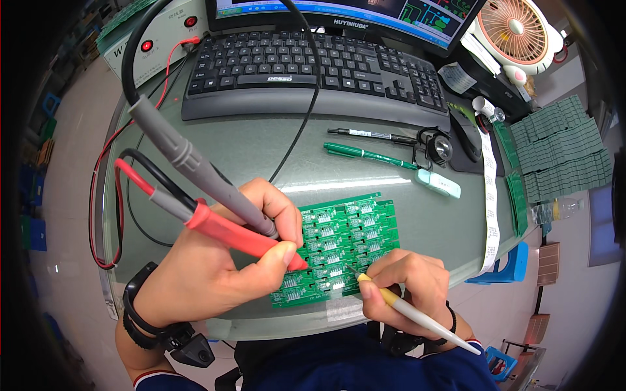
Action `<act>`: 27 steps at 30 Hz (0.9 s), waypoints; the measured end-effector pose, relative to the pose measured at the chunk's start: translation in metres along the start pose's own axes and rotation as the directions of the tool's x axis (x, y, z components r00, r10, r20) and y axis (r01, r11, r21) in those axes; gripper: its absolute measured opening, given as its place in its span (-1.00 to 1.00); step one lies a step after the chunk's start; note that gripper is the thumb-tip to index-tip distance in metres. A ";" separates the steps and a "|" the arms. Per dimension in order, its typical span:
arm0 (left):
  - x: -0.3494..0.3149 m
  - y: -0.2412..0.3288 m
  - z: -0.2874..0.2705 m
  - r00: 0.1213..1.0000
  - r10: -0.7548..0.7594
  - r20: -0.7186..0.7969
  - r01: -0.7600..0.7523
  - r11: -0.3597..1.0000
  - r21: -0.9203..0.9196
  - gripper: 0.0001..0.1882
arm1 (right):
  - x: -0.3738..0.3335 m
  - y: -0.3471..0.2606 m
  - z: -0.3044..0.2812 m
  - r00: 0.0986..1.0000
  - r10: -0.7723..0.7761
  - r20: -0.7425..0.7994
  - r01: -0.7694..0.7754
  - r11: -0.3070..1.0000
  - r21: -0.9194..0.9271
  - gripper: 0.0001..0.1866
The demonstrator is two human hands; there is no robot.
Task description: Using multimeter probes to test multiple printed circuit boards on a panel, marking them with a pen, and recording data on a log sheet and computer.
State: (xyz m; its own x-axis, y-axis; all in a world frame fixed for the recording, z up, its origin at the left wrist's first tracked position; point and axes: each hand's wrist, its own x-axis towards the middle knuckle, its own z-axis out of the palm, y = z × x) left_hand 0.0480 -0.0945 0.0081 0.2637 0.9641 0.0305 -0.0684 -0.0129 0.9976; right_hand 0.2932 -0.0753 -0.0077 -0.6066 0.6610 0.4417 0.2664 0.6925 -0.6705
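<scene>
A green panel of circuit boards (377,221), marked in repeated small units, lies on the table before me. My left hand (212,277) is closed around two test probes. One is a red probe (238,236) whose tip points at the middle of the panel; the other is a thick grey probe (189,159), its lower end hidden by my fingers. Whether the red tip touches the board I cannot tell. My right hand (414,280) pinches a slim pen-shaped tool (417,317) with a white handle and yellow grip. Its thin dark point is over the panel's lower right part.
Behind the panel lie a black pen (372,135), a green pen (365,154) and a pale green marker (437,184). Farther back are a keyboard (306,65), a monitor (352,26) and a mouse (467,137). Stacked green boards (554,143) stand right; probe cables loop left from a white box (160,45).
</scene>
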 end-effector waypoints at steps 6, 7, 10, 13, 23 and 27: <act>-0.001 -0.002 -0.001 1.000 0.013 0.007 -0.013 1.000 0.016 -0.84 | 0.000 0.000 0.000 1.000 -0.007 0.004 0.007 1.000 -0.011 -0.79; -0.001 -0.001 -0.001 1.000 0.012 0.005 -0.012 1.000 0.023 -0.84 | 0.001 -0.001 0.000 1.000 -0.007 0.005 0.007 1.000 -0.010 -0.79; -0.001 -0.004 -0.002 0.999 0.035 0.014 -0.035 0.999 0.035 -0.85 | 0.003 -0.005 -0.001 0.999 0.039 0.014 -0.039 0.999 -0.018 -0.78; 0.000 -0.001 -0.001 1.000 0.023 0.008 -0.023 0.999 0.044 -0.85 | 0.003 -0.005 -0.001 0.999 0.045 0.015 -0.045 0.999 -0.006 -0.78; 0.000 -0.002 -0.001 1.000 0.027 0.006 -0.027 0.999 0.047 -0.84 | 0.002 -0.004 0.000 0.999 0.036 0.004 -0.036 0.999 0.006 -0.77; 0.000 -0.002 -0.001 1.000 0.026 0.008 -0.026 0.999 0.047 -0.84 | 0.002 -0.004 -0.001 0.999 0.033 0.008 -0.033 0.999 0.031 -0.76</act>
State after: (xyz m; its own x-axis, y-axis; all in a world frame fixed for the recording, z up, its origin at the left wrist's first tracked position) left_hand 0.0468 -0.0939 0.0057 0.2690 0.9615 0.0565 -0.0303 -0.0502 0.9983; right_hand 0.2916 -0.0761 -0.0038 -0.6032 0.6813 0.4148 0.2626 0.6607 -0.7032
